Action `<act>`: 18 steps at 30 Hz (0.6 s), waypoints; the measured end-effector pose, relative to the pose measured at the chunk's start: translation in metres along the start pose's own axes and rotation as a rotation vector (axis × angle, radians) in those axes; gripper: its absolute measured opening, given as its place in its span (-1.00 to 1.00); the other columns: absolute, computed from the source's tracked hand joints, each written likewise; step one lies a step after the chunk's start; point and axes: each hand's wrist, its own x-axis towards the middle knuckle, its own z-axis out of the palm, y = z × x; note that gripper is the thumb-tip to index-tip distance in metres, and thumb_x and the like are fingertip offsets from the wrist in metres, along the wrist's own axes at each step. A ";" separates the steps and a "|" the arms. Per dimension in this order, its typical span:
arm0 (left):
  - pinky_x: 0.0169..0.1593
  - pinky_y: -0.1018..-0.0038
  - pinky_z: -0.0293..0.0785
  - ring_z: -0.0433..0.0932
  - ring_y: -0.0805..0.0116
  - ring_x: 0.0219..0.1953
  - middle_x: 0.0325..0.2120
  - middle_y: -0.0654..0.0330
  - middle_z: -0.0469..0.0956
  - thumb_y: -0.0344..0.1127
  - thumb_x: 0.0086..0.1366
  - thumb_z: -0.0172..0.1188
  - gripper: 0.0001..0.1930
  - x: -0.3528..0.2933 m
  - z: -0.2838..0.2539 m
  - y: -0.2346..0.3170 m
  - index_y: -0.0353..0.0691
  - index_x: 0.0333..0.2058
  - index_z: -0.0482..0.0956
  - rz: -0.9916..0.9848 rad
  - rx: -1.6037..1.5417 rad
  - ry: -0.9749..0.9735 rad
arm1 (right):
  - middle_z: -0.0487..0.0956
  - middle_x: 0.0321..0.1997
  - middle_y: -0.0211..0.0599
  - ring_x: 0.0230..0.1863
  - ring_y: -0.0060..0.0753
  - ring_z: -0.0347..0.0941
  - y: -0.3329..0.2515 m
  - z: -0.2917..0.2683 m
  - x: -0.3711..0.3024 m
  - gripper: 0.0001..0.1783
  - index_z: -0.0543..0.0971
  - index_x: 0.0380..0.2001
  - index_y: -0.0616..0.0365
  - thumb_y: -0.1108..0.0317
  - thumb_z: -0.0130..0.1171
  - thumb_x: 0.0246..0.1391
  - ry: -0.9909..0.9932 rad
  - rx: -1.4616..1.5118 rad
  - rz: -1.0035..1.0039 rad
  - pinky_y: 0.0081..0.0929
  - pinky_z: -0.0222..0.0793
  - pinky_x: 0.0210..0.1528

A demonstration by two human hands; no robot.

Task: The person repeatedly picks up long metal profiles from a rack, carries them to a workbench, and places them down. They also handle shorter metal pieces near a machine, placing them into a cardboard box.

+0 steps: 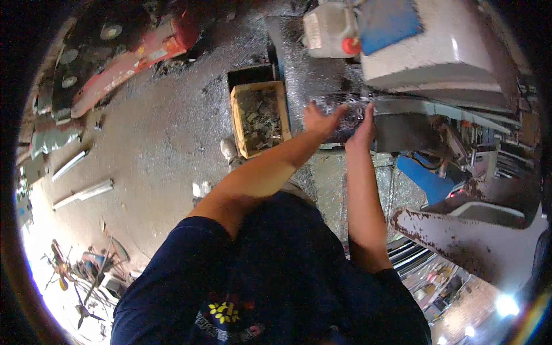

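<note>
My left hand (323, 122) reaches over a dark work surface at upper centre, its thumb and fingers spread apart. Close to its right, my right hand (362, 131) points away from me with its fingers stretched out along the edge of a small heap of shiny metal pieces (352, 117). The heap lies between the two hands, and both appear to touch it. The single pieces are too small and blurred to name. Part of the right hand's fingers is turned from view.
Left of my hands stands a yellow-rimmed wooden box (236, 123) of metal scraps, with a black bin (247, 75) behind. A white jug (328, 31) with a red cap is beside a pale machine housing (434, 54). Metal strips (86, 192) lie on the left floor.
</note>
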 end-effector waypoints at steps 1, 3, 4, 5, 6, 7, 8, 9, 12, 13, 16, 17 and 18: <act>0.30 0.20 0.17 0.18 -0.13 0.29 0.24 -0.28 0.11 0.45 -0.12 0.28 0.23 0.001 0.006 0.001 -0.51 0.25 0.08 -0.004 -0.031 0.016 | 0.54 -0.03 -0.25 -0.04 -0.32 0.48 0.007 -0.006 0.015 -0.25 0.47 0.00 0.16 -0.31 0.16 0.03 0.057 -0.044 -0.009 -0.22 0.36 0.02; 0.29 0.17 0.17 0.18 -0.15 0.28 0.23 -0.26 0.11 0.44 -0.12 0.29 0.22 0.001 0.010 0.005 -0.50 0.25 0.09 -0.014 -0.071 0.037 | 0.56 -0.05 -0.27 -0.12 -0.30 0.50 0.013 -0.004 0.024 -0.27 0.51 -0.04 0.24 -0.27 0.15 0.06 0.161 -0.014 -0.054 -0.28 0.42 -0.06; 0.29 0.15 0.17 0.18 -0.16 0.26 0.21 -0.26 0.13 0.43 -0.13 0.30 0.22 -0.002 0.010 0.009 -0.50 0.24 0.10 -0.022 -0.082 0.039 | 0.55 -0.03 -0.25 -0.10 -0.28 0.50 0.010 0.004 0.017 -0.26 0.51 -0.03 0.24 -0.27 0.15 0.06 0.143 -0.009 -0.075 -0.28 0.42 -0.05; 0.28 0.14 0.17 0.19 -0.17 0.25 0.20 -0.25 0.14 0.43 -0.13 0.30 0.21 -0.004 0.009 0.015 -0.50 0.24 0.10 -0.026 -0.091 0.040 | 0.54 0.00 -0.22 -0.09 -0.27 0.49 0.004 0.012 0.009 -0.24 0.50 -0.01 0.25 -0.28 0.15 0.06 0.126 0.000 -0.099 -0.28 0.41 -0.03; 0.27 0.11 0.17 0.20 -0.20 0.22 0.18 -0.23 0.15 0.42 -0.13 0.31 0.21 -0.005 0.008 0.019 -0.51 0.23 0.11 -0.029 -0.113 0.058 | 0.54 -0.02 -0.26 -0.08 -0.30 0.48 0.002 0.016 0.008 -0.28 0.49 0.00 0.19 -0.25 0.15 0.06 0.133 -0.033 -0.099 -0.29 0.39 -0.02; 0.27 0.11 0.17 0.20 -0.19 0.23 0.17 -0.23 0.16 0.42 -0.14 0.31 0.21 -0.004 0.010 0.019 -0.51 0.22 0.11 -0.022 -0.128 0.067 | 0.54 -0.03 -0.30 -0.07 -0.33 0.47 0.000 0.020 0.008 -0.32 0.48 0.02 0.14 -0.22 0.16 0.07 0.138 -0.062 -0.102 -0.31 0.37 -0.01; 0.27 0.11 0.17 0.20 -0.19 0.23 0.17 -0.24 0.16 0.42 -0.14 0.32 0.21 -0.002 0.013 0.019 -0.52 0.22 0.11 -0.015 -0.141 0.076 | 0.53 -0.05 -0.34 -0.06 -0.36 0.46 -0.001 0.022 0.009 -0.35 0.47 0.03 0.09 -0.20 0.17 0.08 0.144 -0.090 -0.106 -0.32 0.35 0.00; 0.27 0.11 0.17 0.20 -0.18 0.23 0.16 -0.25 0.17 0.42 -0.14 0.32 0.21 0.000 0.015 0.018 -0.52 0.21 0.12 -0.008 -0.154 0.084 | 0.54 -0.06 -0.35 -0.06 -0.37 0.46 0.000 0.021 0.015 -0.38 0.48 0.02 0.08 -0.17 0.18 0.07 0.144 -0.117 -0.084 -0.33 0.34 -0.01; 0.27 0.15 0.18 0.22 -0.16 0.22 0.14 -0.24 0.21 0.42 -0.14 0.32 0.18 0.005 0.018 0.022 -0.53 0.17 0.16 -0.063 -0.209 0.103 | 0.55 -0.08 -0.38 -0.08 -0.39 0.46 0.000 0.014 0.026 -0.45 0.50 -0.02 0.07 -0.08 0.20 0.05 0.160 -0.163 -0.037 -0.33 0.32 -0.04; 0.27 0.16 0.19 0.23 -0.16 0.21 0.13 -0.23 0.23 0.41 -0.14 0.33 0.16 0.011 0.023 0.019 -0.53 0.15 0.18 -0.046 -0.251 0.127 | 0.55 -0.09 -0.39 -0.09 -0.40 0.46 -0.001 0.015 0.024 -0.47 0.51 -0.04 0.07 -0.06 0.20 0.04 0.167 -0.156 -0.039 -0.34 0.31 -0.04; 0.24 0.20 0.22 0.30 -0.20 0.15 0.08 -0.23 0.30 0.30 -0.15 0.41 0.04 0.028 0.038 0.005 -0.50 0.06 0.26 0.021 -0.440 0.188 | 0.56 -0.11 -0.40 -0.12 -0.39 0.47 -0.003 0.016 0.017 -0.51 0.52 -0.06 0.05 -0.03 0.19 0.03 0.150 -0.138 -0.022 -0.33 0.29 -0.03; 0.19 0.21 0.27 0.36 -0.13 0.11 0.03 -0.20 0.36 0.20 -0.13 0.45 -0.03 0.035 0.043 0.000 -0.46 0.04 0.27 0.021 -0.494 0.202 | 0.56 -0.11 -0.40 -0.13 -0.39 0.47 -0.006 0.019 0.011 -0.51 0.52 -0.07 0.04 -0.03 0.18 0.03 0.144 -0.142 -0.013 -0.32 0.29 -0.02; 0.15 0.23 0.32 0.41 -0.06 0.06 -0.01 -0.17 0.42 0.11 -0.11 0.48 -0.11 0.043 0.046 -0.006 -0.42 0.02 0.27 0.021 -0.549 0.215 | 0.56 -0.12 -0.39 -0.14 -0.39 0.46 -0.008 0.023 0.003 -0.53 0.52 -0.09 0.01 -0.03 0.18 0.02 0.123 -0.132 0.032 -0.33 0.29 -0.03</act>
